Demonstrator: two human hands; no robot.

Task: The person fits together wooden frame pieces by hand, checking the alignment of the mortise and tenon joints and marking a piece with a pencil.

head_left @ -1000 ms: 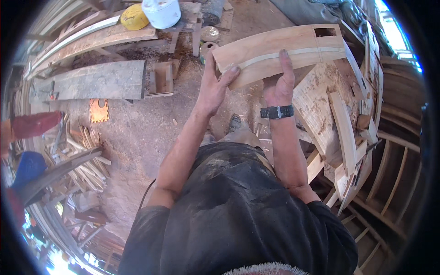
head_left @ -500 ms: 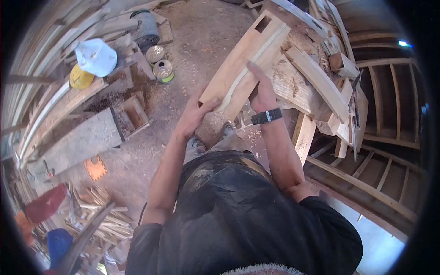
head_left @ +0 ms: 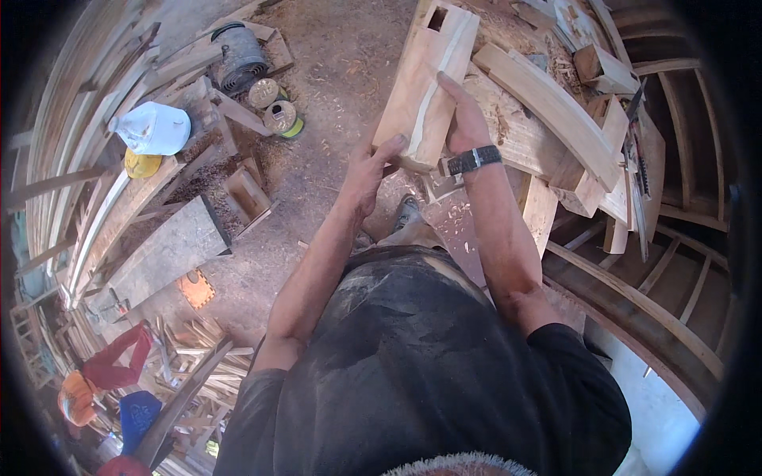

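A thick wooden beam is held up in front of me, its far end tilted slightly to the right. A pale wavy streak runs along its face, and a rectangular mortise is cut near the far end. My left hand grips the near left corner, thumb on top and the other fingers mostly hidden underneath. Closed on the right edge is my right hand, its thumb lying on the face beside the streak. A black wristwatch sits on the right wrist.
Timber and boards are piled just right of the beam, with shavings around. At left stand a white jug, a yellow cap, open tins and a wooden box. Thin offcuts lie at lower left.
The beam has moved left and turned more upright in view. My left hand has shifted right and the right hand slightly up, both still gripping it. The view has shifted too.
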